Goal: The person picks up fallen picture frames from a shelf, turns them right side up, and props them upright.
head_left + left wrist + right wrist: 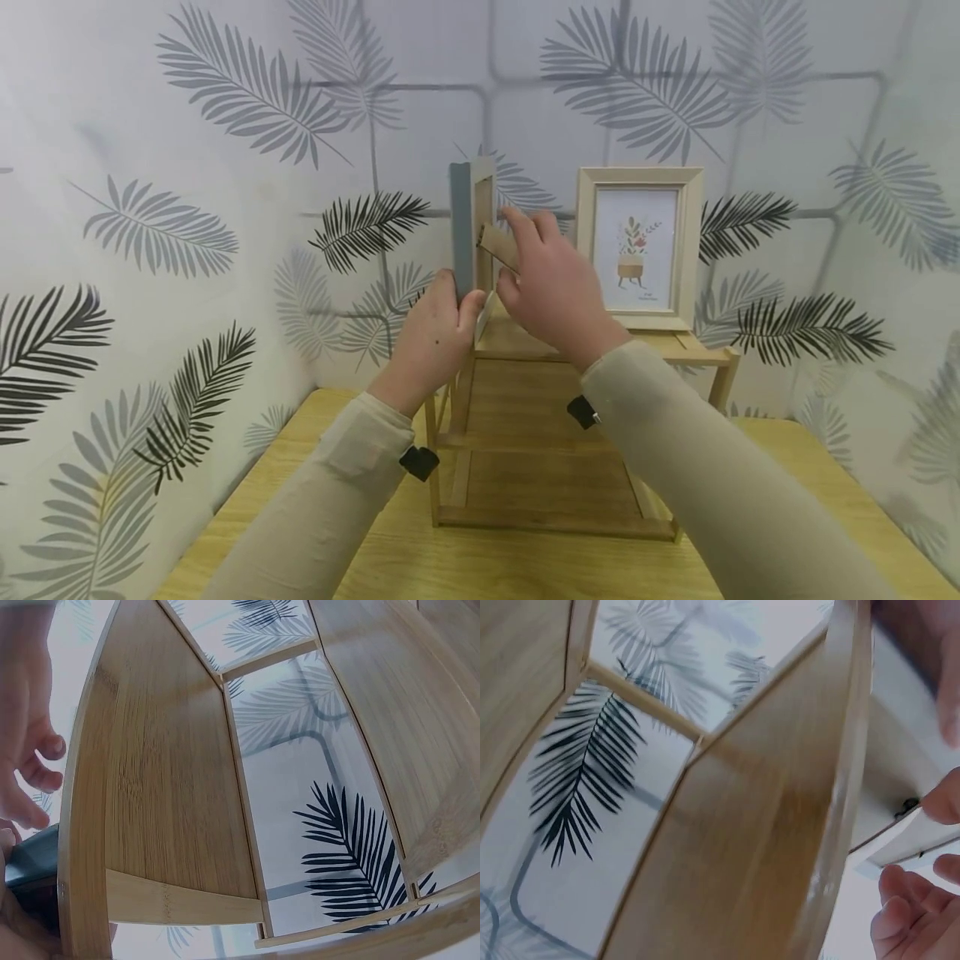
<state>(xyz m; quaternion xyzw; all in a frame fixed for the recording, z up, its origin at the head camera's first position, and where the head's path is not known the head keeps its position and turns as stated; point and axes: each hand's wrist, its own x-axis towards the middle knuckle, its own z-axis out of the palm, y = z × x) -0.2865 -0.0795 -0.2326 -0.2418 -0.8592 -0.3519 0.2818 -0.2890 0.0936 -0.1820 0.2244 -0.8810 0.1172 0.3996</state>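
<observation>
At the left end of the shelf top, my left hand (427, 346) grips the lower part of a picture frame (461, 237), thumb on one side and fingers on the other. The frame stands upright, turned edge-on, with a blue-grey side and its back towards the right. From that back a brown stand leg (501, 247) juts out at an angle. My right hand (558, 287) holds this leg between thumb and fingers, its palm side hidden. In the left wrist view the frame's dark edge (34, 859) shows beside the shelf.
A cream picture frame (690, 250) with a potted-plant print stands on the right of the shelf top. The tiered wooden shelf (555, 521) rests on a wood-grain table (360, 558). Behind is a leaf-patterned wall (420, 50).
</observation>
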